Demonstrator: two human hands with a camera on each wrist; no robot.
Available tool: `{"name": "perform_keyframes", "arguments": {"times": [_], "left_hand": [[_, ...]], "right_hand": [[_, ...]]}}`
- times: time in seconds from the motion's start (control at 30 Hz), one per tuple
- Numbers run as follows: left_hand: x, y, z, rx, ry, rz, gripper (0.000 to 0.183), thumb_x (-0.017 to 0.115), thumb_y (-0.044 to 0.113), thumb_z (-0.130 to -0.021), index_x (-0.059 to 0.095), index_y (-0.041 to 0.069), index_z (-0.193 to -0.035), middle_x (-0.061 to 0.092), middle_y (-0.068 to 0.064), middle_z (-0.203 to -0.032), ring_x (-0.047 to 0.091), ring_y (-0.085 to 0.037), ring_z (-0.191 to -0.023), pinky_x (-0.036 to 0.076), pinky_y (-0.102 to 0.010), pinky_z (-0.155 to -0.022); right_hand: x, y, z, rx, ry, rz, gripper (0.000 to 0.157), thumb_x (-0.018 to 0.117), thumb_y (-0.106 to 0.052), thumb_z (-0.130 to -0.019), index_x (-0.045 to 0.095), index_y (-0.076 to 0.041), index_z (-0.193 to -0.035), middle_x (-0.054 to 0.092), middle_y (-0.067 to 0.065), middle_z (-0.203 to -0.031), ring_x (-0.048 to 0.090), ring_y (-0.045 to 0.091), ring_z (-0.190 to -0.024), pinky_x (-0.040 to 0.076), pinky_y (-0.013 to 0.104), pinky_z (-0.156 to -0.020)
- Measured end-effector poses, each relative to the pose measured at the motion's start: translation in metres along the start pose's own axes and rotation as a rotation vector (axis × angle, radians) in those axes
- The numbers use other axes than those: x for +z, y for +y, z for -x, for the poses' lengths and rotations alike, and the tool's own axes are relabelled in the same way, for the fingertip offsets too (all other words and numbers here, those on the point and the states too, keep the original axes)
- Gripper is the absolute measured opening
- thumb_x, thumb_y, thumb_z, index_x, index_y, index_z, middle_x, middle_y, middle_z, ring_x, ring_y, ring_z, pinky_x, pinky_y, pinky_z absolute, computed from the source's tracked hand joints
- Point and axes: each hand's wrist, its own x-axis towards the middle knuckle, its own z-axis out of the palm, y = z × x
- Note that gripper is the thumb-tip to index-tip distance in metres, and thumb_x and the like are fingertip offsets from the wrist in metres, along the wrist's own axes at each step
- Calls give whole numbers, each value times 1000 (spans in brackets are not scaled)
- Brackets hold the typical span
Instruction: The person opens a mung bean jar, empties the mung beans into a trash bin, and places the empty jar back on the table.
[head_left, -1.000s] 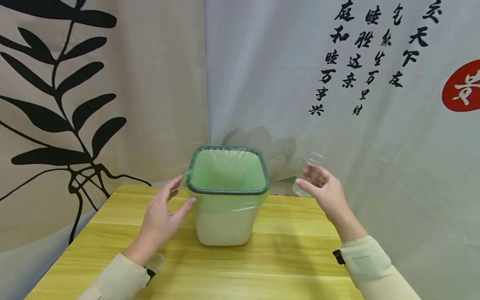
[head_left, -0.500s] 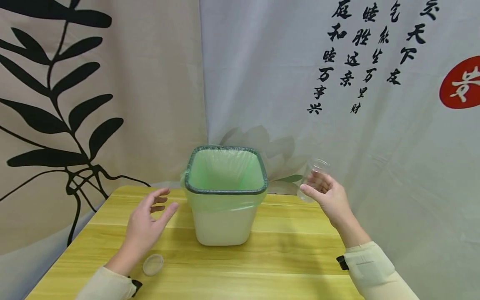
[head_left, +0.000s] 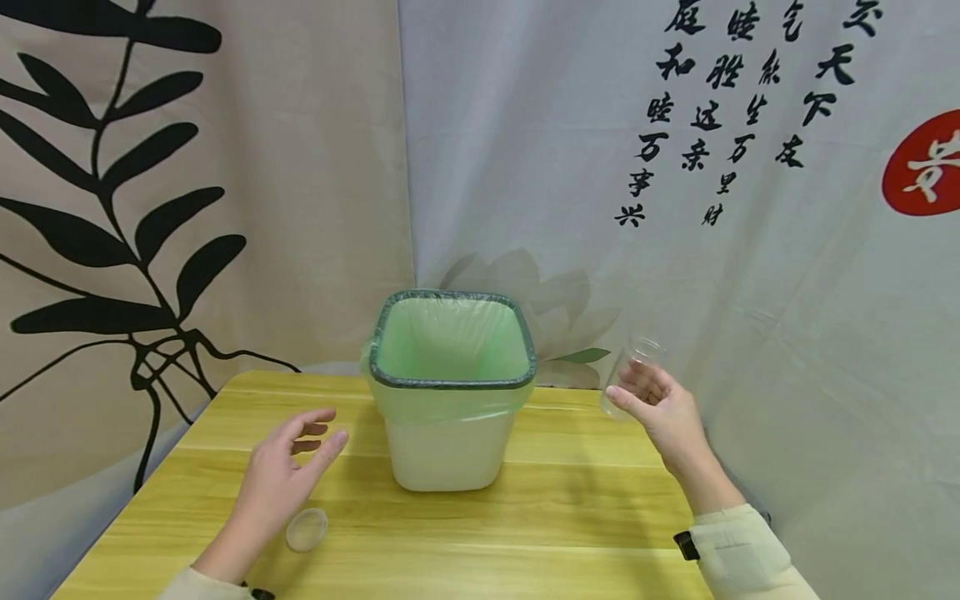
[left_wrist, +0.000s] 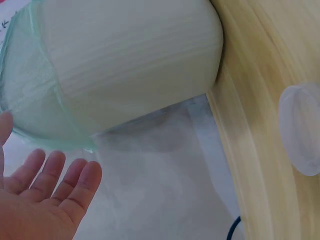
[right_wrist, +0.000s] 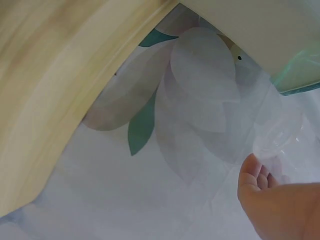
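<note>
In the head view, my right hand [head_left: 666, 417] grips a clear plastic jar [head_left: 621, 377] to the right of the bin, near the table's back edge. The jar leans to the right, and its open mouth faces up. Fingers hide part of its side. The right wrist view catches the see-through jar [right_wrist: 280, 132] only faintly, beyond the hand [right_wrist: 282, 207]. My left hand [head_left: 281, 475] hovers left of the bin, fingers apart and holding nothing. Just below it, a round clear lid [head_left: 307, 530] lies on the table.
A pale square bin [head_left: 450, 450] stands mid-table. Its green liner [head_left: 450, 406] folds over the dark green rim. Behind the wooden table [head_left: 525, 542] hangs a printed curtain [head_left: 322, 167] with black leaves, writing and a red circle.
My left hand has drawn back from the bin's side toward the lower left, uncovering the lid. My right hand has lowered slightly and shifted right with the jar.
</note>
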Motion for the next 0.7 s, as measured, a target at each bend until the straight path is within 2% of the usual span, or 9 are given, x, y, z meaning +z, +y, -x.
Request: {"name": "perform_keyframes", "arguments": {"times": [0.23, 0.43, 0.53, 0.7], "left_hand": [[0, -5, 10, -43, -44, -29, 39, 72, 39, -104, 71, 14, -133, 73, -12, -131, 73, -35, -112, 59, -24, -75], [-2, -8, 17, -82, -77, -40, 38, 73, 42, -103, 72, 16, -132, 74, -8, -131, 72, -32, -113, 59, -22, -78], [-3, -9, 21, -111, -114, -40, 41, 71, 45, -104, 72, 16, -133, 74, -8, -131, 71, -30, -114, 58, -22, -78], [-4, -10, 28, -129, -172, -68, 45, 68, 50, -104, 71, 16, -133, 75, -4, -130, 70, -26, -113, 61, -24, -84]], "right_hand": [[2, 22, 10, 39, 8, -1, 77, 79, -42, -99, 44, -16, -162, 59, 13, -156, 61, -10, -115, 51, 6, -95], [3, 34, 17, 45, 19, 6, 76, 79, -43, -98, 45, -16, -161, 59, 11, -154, 61, -9, -117, 50, 6, -96], [2, 40, 20, 41, 24, 13, 76, 79, -43, -98, 46, -16, -160, 59, 11, -155, 61, -9, -118, 50, 6, -96], [2, 47, 28, 42, 34, 57, 72, 79, -44, -98, 50, -16, -157, 60, 9, -153, 60, -8, -118, 50, 6, -95]]}}
